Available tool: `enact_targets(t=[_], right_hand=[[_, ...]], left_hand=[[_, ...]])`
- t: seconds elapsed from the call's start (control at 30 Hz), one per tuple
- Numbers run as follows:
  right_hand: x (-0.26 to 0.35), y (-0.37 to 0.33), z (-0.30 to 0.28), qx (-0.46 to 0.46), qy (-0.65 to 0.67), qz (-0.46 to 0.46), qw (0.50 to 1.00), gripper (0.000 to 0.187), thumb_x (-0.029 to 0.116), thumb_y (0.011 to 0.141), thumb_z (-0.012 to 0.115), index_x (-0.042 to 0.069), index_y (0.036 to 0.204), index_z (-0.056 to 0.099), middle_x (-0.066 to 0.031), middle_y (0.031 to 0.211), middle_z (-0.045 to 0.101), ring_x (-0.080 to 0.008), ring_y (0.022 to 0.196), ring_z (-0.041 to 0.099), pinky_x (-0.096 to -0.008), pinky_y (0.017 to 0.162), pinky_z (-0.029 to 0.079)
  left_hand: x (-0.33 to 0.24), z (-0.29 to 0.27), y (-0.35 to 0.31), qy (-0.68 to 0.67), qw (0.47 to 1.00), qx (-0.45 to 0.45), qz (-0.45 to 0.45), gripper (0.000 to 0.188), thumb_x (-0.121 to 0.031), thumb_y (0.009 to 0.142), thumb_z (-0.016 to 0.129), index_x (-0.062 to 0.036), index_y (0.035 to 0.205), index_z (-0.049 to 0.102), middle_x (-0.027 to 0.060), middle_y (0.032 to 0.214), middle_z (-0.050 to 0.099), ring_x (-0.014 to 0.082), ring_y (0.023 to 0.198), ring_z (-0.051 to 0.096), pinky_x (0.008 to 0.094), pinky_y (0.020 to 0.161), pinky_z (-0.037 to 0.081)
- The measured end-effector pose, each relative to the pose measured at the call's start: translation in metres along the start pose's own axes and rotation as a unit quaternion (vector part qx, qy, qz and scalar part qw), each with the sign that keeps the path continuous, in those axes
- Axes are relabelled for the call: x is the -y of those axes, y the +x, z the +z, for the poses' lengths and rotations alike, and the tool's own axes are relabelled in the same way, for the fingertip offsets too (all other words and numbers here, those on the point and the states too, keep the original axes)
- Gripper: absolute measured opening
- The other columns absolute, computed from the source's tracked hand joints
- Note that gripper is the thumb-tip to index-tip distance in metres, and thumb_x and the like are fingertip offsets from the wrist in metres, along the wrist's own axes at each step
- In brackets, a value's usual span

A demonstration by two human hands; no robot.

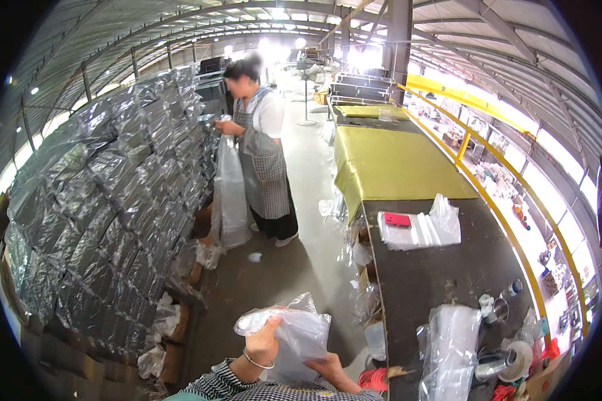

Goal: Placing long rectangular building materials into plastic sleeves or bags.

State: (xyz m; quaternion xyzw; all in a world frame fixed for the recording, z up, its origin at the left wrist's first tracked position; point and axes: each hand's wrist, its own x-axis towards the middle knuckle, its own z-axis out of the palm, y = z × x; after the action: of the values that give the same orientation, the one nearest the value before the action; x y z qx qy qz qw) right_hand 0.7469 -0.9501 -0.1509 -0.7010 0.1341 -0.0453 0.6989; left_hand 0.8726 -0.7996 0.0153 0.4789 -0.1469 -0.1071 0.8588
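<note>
Low in the head view, a bundle of clear plastic bags (306, 332) is held up in front of me. My left hand (263, 347), with a bangle at the wrist, grips its upper left part. On the lower right edge, my right hand (330, 369) closes with its fingers partly behind the plastic. To my right, a stack of clear plastic bags (450, 351) lies on the dark table (427, 281). Farther along that table, another pile of clear bags (421, 230) has a red phone-like object (398, 220) on top.
Wrapped dark packages (107, 200) form a high stack at left. A co-worker (264, 147) in a checked apron stands beside it, holding a long clear bag (231, 194). Yellow-green cloth (398, 160) covers the table's far part. A metal cup (499, 309) and tape roll (517, 361) sit near a yellow railing (515, 254).
</note>
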Motion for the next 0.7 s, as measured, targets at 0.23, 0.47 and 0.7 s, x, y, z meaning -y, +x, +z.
enact_targets(t=[0.23, 0.47, 0.7], right_hand=[[-0.013, 0.100, -0.080, 0.068, 0.003, 0.035, 0.997, 0.038, 0.015, 0.084, 0.078, 0.001, 0.116, 0.065, -0.0066, 0.104, 0.071, -0.0135, 0.095, 0.064, -0.0310, 0.084, 0.052], [-0.019, 0.175, -0.141, 0.162, 0.076, 0.045, 0.983, 0.062, 0.010, 0.086, 0.074, 0.003, 0.140, 0.044, -0.0105, 0.135, 0.054, -0.0185, 0.123, 0.051, -0.0375, 0.103, 0.043], [-0.021, 0.208, -0.170, 0.164, 0.051, 0.028, 0.985, 0.062, 0.009, 0.086, 0.074, 0.003, 0.140, 0.045, -0.0106, 0.135, 0.054, -0.0195, 0.123, 0.051, -0.0378, 0.104, 0.043]], left_hand=[[0.029, 0.092, 0.090, -0.059, 0.995, 0.082, 0.019, 0.029, -0.018, 0.097, 0.055, 0.0031, 0.116, 0.058, 0.0227, 0.109, 0.067, 0.0341, 0.102, 0.065, 0.0483, 0.093, 0.051], [0.045, 0.148, 0.136, -0.090, 0.990, 0.104, 0.027, 0.027, -0.013, 0.094, 0.058, 0.0015, 0.117, 0.059, 0.0240, 0.110, 0.066, 0.0404, 0.103, 0.064, 0.0530, 0.091, 0.051], [0.055, 0.170, 0.179, -0.098, 0.985, 0.140, -0.020, 0.027, -0.008, 0.092, 0.056, 0.0055, 0.115, 0.061, 0.0262, 0.113, 0.066, 0.0390, 0.106, 0.064, 0.0508, 0.094, 0.051]])
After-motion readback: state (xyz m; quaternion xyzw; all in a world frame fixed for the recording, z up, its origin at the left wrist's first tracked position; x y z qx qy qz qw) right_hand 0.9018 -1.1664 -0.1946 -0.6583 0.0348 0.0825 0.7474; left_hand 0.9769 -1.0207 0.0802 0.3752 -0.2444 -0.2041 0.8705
